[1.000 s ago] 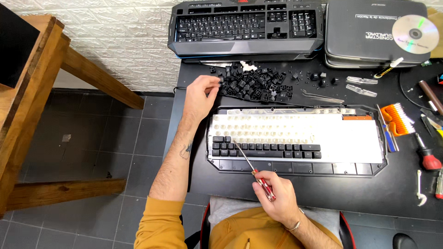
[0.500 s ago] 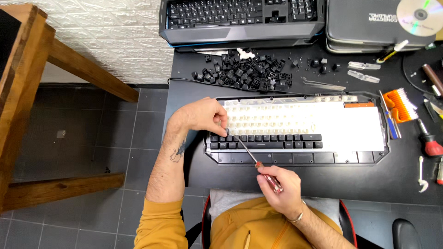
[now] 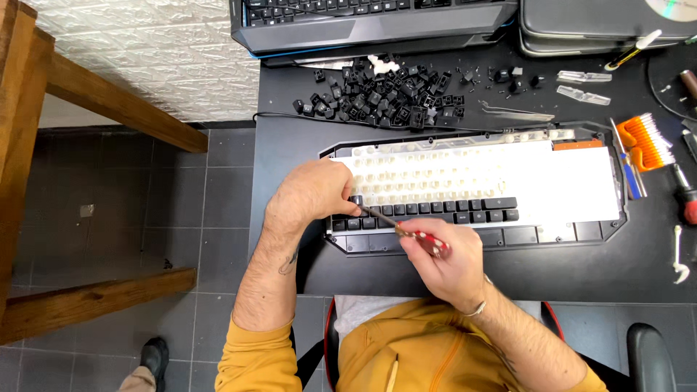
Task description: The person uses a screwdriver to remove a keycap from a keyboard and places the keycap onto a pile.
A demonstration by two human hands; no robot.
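With most keys already off the stripped keyboard (image 3: 475, 190), the right hand (image 3: 443, 263) grips a red-handled screwdriver (image 3: 406, 232) under a keycap (image 3: 356, 200) pinched in the left hand (image 3: 308, 196) fingers, which likely needs a gentle upward lever.

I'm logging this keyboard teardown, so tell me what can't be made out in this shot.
Head view only:
- Screwdriver tip: hidden under the left hand, so the contact with the stripped keyboard is unclear.
- Second keyboard: cut off by the top edge.
- Loose keycaps: legends too small.
- Orange brush: neighbouring tools cut off by the right edge.
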